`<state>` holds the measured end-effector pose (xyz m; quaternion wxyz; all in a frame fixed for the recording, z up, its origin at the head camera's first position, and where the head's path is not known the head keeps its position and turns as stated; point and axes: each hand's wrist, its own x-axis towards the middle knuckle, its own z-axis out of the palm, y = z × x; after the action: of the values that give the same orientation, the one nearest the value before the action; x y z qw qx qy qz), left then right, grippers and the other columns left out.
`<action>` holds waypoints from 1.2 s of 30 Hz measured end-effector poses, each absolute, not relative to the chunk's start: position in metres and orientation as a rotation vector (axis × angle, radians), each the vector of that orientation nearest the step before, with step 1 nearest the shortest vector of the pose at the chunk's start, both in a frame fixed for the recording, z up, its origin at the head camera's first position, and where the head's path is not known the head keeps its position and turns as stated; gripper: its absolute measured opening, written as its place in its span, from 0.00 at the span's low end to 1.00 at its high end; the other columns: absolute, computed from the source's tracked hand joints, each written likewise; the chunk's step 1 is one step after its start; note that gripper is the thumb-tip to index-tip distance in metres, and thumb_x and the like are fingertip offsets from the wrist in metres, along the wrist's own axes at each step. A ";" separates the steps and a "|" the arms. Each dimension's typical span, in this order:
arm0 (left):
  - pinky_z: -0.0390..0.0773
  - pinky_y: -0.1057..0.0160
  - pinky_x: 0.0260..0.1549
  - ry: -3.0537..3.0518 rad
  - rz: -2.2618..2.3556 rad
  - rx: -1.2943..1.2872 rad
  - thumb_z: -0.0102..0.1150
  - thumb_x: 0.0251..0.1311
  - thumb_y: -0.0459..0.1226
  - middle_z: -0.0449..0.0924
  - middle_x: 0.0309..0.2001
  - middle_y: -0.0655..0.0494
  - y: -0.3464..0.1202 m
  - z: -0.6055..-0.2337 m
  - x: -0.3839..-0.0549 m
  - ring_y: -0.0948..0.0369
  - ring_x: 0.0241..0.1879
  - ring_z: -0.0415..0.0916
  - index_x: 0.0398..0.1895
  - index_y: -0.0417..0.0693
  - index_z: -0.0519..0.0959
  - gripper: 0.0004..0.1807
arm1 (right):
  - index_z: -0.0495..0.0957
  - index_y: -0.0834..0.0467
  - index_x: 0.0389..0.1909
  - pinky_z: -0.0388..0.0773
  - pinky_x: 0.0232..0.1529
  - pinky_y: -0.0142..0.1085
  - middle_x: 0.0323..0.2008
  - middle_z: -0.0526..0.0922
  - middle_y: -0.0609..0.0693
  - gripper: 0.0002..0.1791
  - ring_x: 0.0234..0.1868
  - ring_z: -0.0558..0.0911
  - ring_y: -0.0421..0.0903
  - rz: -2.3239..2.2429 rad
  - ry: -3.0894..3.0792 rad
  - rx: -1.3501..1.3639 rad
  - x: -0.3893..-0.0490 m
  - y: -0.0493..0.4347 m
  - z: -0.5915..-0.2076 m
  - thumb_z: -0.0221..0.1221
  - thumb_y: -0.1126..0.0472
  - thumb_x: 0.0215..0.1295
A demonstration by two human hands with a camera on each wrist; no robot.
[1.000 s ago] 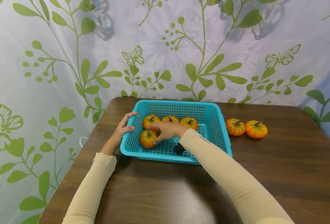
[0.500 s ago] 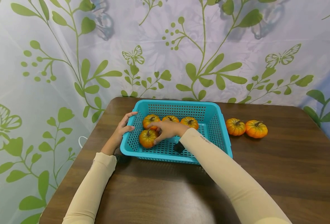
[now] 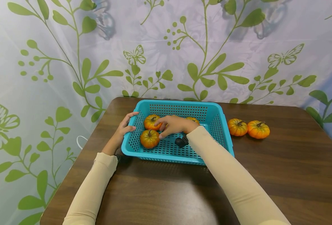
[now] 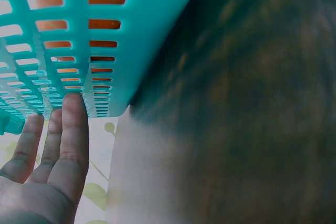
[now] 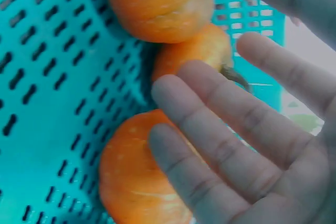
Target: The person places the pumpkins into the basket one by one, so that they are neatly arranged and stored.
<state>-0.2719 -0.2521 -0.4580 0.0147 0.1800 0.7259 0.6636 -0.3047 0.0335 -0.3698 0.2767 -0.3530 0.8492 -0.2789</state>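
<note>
A blue-green plastic basket with slotted walls stands on the brown table. My left hand holds its left rim, thumb over the edge; in the left wrist view, straight fingers lie against the outer wall. Inside the basket, one small orange pumpkin sits at the front left and another pumpkin behind it. A third pumpkin shows partly past my right hand, which hides the back middle. The right hand hovers over the basket, fingers spread loosely and holding nothing, thumb tip beside the front-left pumpkin.
Outside the basket, to its right, two more pumpkins stand side by side: a nearer one and a farther-right one. A leaf-patterned curtain hangs behind the table. A white cable shows at the left table edge.
My right hand has let go of the front-left pumpkin and moved slightly right and up. That pumpkin stays at the basket's front left. The left hand keeps its place on the rim.
</note>
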 end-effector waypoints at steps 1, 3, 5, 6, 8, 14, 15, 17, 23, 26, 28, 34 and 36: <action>0.77 0.63 0.54 2.261 2.064 0.563 0.46 0.65 0.33 0.55 0.81 0.32 -0.252 -0.458 -0.272 0.39 0.67 0.65 0.81 0.34 0.56 0.39 | 0.71 0.61 0.78 0.79 0.66 0.49 0.66 0.81 0.64 0.35 0.64 0.83 0.58 -0.763 2.274 -0.949 -0.304 0.034 -0.368 0.69 0.60 0.73; 0.78 0.63 0.54 2.254 2.069 0.568 0.46 0.65 0.33 0.56 0.80 0.32 -0.252 -0.457 -0.271 0.40 0.66 0.66 0.81 0.34 0.56 0.39 | 0.72 0.62 0.77 0.78 0.66 0.49 0.66 0.81 0.65 0.35 0.64 0.83 0.59 -0.784 2.264 -0.959 -0.303 0.035 -0.366 0.69 0.60 0.73; 0.78 0.63 0.54 2.257 2.068 0.571 0.46 0.65 0.33 0.56 0.80 0.31 -0.252 -0.457 -0.271 0.41 0.65 0.66 0.81 0.34 0.56 0.39 | 0.72 0.63 0.77 0.78 0.66 0.49 0.66 0.80 0.65 0.34 0.64 0.83 0.59 -0.814 2.244 -0.966 -0.302 0.037 -0.364 0.68 0.60 0.73; 0.78 0.63 0.54 2.258 2.068 0.572 0.46 0.65 0.33 0.57 0.80 0.31 -0.252 -0.457 -0.271 0.41 0.65 0.67 0.81 0.34 0.56 0.39 | 0.72 0.63 0.77 0.79 0.66 0.49 0.66 0.80 0.65 0.34 0.65 0.83 0.59 -0.830 2.237 -0.970 -0.301 0.038 -0.363 0.68 0.60 0.74; 0.79 0.63 0.53 2.257 2.069 0.570 0.46 0.65 0.34 0.57 0.80 0.31 -0.252 -0.457 -0.271 0.40 0.65 0.67 0.81 0.34 0.56 0.39 | 0.71 0.64 0.77 0.79 0.66 0.50 0.67 0.80 0.65 0.33 0.65 0.83 0.60 -0.878 2.213 -0.975 -0.300 0.040 -0.361 0.67 0.61 0.74; 0.79 0.62 0.54 2.249 2.070 0.562 0.46 0.64 0.34 0.57 0.79 0.30 -0.251 -0.456 -0.271 0.34 0.68 0.66 0.81 0.35 0.56 0.39 | 0.71 0.67 0.76 0.80 0.65 0.49 0.67 0.79 0.67 0.32 0.66 0.81 0.61 -1.055 2.147 -1.043 -0.293 0.047 -0.353 0.66 0.64 0.74; 0.79 0.62 0.54 2.252 2.069 0.559 0.46 0.64 0.34 0.57 0.79 0.30 -0.251 -0.455 -0.271 0.34 0.68 0.66 0.81 0.35 0.56 0.39 | 0.71 0.67 0.75 0.80 0.65 0.49 0.67 0.79 0.67 0.32 0.66 0.81 0.61 -1.084 2.136 -1.055 -0.292 0.049 -0.353 0.66 0.64 0.74; 0.79 0.61 0.53 2.257 2.069 0.554 0.46 0.64 0.34 0.57 0.79 0.29 -0.251 -0.456 -0.271 0.33 0.68 0.66 0.81 0.35 0.57 0.39 | 0.72 0.68 0.75 0.80 0.65 0.48 0.68 0.78 0.68 0.31 0.66 0.80 0.62 -1.140 2.114 -1.079 -0.289 0.052 -0.351 0.65 0.65 0.74; 0.79 0.62 0.53 2.259 2.071 0.559 0.46 0.64 0.34 0.57 0.79 0.29 -0.251 -0.456 -0.271 0.33 0.68 0.65 0.80 0.34 0.56 0.39 | 0.74 0.66 0.73 0.78 0.67 0.49 0.68 0.78 0.70 0.29 0.67 0.79 0.66 -1.253 2.069 -1.125 -0.284 0.062 -0.348 0.64 0.66 0.74; 0.80 0.62 0.53 2.259 2.071 0.558 0.46 0.64 0.34 0.57 0.79 0.29 -0.251 -0.456 -0.271 0.33 0.68 0.66 0.80 0.34 0.57 0.39 | 0.73 0.67 0.74 0.79 0.66 0.49 0.67 0.79 0.68 0.29 0.67 0.80 0.64 -1.294 2.059 -1.136 -0.281 0.067 -0.345 0.63 0.66 0.74; 0.80 0.62 0.53 2.257 2.070 0.554 0.46 0.64 0.34 0.57 0.79 0.29 -0.251 -0.455 -0.271 0.33 0.68 0.66 0.80 0.34 0.57 0.39 | 0.73 0.68 0.73 0.79 0.66 0.50 0.66 0.81 0.67 0.29 0.66 0.81 0.63 -1.320 2.060 -1.147 -0.279 0.070 -0.343 0.63 0.66 0.74; 0.79 0.63 0.53 2.266 2.063 0.554 0.46 0.64 0.35 0.57 0.79 0.30 -0.251 -0.454 -0.270 0.35 0.67 0.66 0.81 0.35 0.57 0.39 | 0.73 0.66 0.74 0.77 0.68 0.53 0.65 0.83 0.63 0.29 0.66 0.81 0.64 -1.371 2.084 -1.130 -0.276 0.081 -0.341 0.65 0.68 0.73; 0.80 0.63 0.52 2.264 2.062 0.554 0.46 0.65 0.35 0.57 0.79 0.30 -0.251 -0.454 -0.270 0.35 0.67 0.67 0.81 0.35 0.57 0.39 | 0.72 0.67 0.75 0.77 0.68 0.53 0.65 0.82 0.64 0.31 0.67 0.80 0.66 -1.384 2.086 -1.123 -0.274 0.084 -0.340 0.65 0.69 0.73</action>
<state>-0.2696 -0.2510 -0.4540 0.0150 0.1780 0.7275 0.6625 -0.2742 0.0839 -0.3404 0.1978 -0.4013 0.7452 -0.4944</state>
